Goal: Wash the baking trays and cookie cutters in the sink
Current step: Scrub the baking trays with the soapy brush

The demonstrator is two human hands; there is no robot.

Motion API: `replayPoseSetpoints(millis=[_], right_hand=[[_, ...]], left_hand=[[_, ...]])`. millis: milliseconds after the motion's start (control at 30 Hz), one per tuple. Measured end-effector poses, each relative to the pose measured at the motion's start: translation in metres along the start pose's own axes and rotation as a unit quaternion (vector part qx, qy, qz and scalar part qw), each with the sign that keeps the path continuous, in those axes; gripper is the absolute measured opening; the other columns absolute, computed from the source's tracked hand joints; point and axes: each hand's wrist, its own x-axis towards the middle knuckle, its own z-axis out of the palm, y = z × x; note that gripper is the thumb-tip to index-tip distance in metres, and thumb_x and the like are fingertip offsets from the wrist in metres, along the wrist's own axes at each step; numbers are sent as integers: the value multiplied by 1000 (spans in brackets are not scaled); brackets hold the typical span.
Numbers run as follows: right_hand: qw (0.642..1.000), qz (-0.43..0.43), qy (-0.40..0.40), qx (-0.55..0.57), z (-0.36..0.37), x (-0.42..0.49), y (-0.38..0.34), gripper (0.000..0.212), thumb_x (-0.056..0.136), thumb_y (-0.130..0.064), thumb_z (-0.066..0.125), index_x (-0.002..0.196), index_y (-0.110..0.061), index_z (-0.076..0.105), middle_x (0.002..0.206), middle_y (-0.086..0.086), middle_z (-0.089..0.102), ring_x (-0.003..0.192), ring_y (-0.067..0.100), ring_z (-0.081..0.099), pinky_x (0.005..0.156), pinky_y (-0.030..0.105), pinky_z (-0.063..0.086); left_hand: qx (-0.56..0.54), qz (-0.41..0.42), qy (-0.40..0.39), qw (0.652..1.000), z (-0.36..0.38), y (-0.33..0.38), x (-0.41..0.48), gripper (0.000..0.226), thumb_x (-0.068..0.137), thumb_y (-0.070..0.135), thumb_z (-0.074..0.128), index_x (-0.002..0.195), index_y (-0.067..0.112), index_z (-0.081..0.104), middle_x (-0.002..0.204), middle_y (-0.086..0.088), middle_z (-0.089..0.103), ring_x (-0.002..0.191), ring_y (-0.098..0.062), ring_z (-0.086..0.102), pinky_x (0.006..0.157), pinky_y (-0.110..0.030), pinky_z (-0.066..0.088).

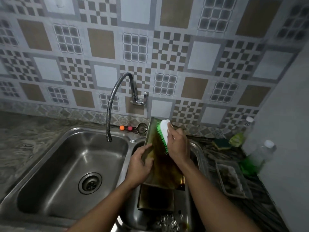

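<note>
Left grip (138, 166) is curled round the left edge of a tilted baking tray (164, 169), thumb on its brown-stained face. Right grip (178, 146) is clamped on a white brush (164, 131), green bristles pressed to the tray's upper part. That tray stands in the sink's right basin (199, 151), above a second tray (155, 198). Farther right a third tray (230, 180) lies on the table (25, 131). A faucet (117, 101) arches over the left basin (50, 173).
</note>
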Motion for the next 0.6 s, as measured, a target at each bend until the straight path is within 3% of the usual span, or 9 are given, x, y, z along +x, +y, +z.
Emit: replayPoseSetpoints(millis=[133, 200, 267, 433, 600], right_hand=[[994, 101, 24, 21, -5, 3, 18, 37, 102, -29, 47, 139, -31, 49, 106, 6, 62, 83, 14, 53, 59, 27, 44], [992, 120, 25, 36, -1, 2, 12, 37, 102, -30, 46, 139, -30, 50, 114, 8, 62, 88, 14, 53, 56, 19, 39], [995, 93, 2, 38, 6, -3, -4, 38, 101, -30, 46, 139, -30, 50, 113, 5, 60, 88, 13, 53, 57, 16, 35], [998, -21, -57, 6, 13, -26, -21, 39, 100, -28, 47, 139, -29, 49, 91, 0, 54, 79, 17, 55, 64, 31, 46], [994, 105, -15, -6, -3, -4, 14, 38, 103, -30, 44, 140, -31, 47, 105, 4, 59, 74, 8, 48, 52, 21, 32]], left_hand=[[-24, -12, -1, 1000, -8, -2, -3, 57, 82, -3, 69, 132, 22, 59, 128, 8, 61, 120, 1, 56, 99, -11, 42], [-26, -10, 0, 1000, -8, -1, -1, 57, 82, -3, 68, 133, 22, 59, 129, 7, 61, 120, 0, 56, 99, -12, 43], [-32, -19, 4, 999, -7, 0, 2, 58, 82, -3, 68, 133, 22, 58, 129, 6, 61, 121, 0, 56, 99, -15, 44], [-38, -41, 24, 998, -12, -5, 8, 59, 80, 2, 70, 134, 23, 57, 131, 10, 62, 123, 0, 55, 105, -24, 44], [-51, -25, 8, 998, -13, -5, 6, 60, 82, 5, 69, 135, 29, 55, 136, 8, 58, 113, 4, 58, 96, -12, 45]])
